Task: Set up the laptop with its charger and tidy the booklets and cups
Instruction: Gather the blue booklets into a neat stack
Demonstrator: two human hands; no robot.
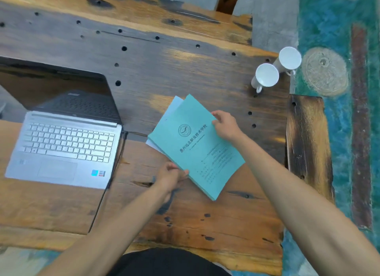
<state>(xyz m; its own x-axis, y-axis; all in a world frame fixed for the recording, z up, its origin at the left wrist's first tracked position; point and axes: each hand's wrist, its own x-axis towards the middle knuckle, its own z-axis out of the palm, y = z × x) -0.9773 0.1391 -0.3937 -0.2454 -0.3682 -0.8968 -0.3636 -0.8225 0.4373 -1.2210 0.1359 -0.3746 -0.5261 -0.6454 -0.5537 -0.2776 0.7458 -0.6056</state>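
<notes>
A stack of teal booklets lies tilted on the wooden table, right of centre, with white sheets showing at its upper-left and left edges. The top cover is matte paper printed with a round emblem and dark characters. The left hand pinches the stack's lower-left edge, thumb on top of the cover. The right hand rests on the upper-right edge, fingers curled over it; whether it grips or only presses I cannot tell.

The open silver laptop sits at the left, its dark screen tipped back and mirroring the keyboard. A thin black cable runs from its right side down to the near table edge. A strip of bare wood separates laptop and booklets.

Two white mugs stand touching one another at the far right corner, close to the table's ragged edge; they are smooth and glossy, with small handles facing near-side. Open tabletop lies between them and the booklets, and a broad clear stretch spreads beyond the stack toward the far edge.

The table is rough, weathered planks, grey and amber with charred patches and round drilled holes. Beside its right edge lies a teal textured floor with a pale round shape.
</notes>
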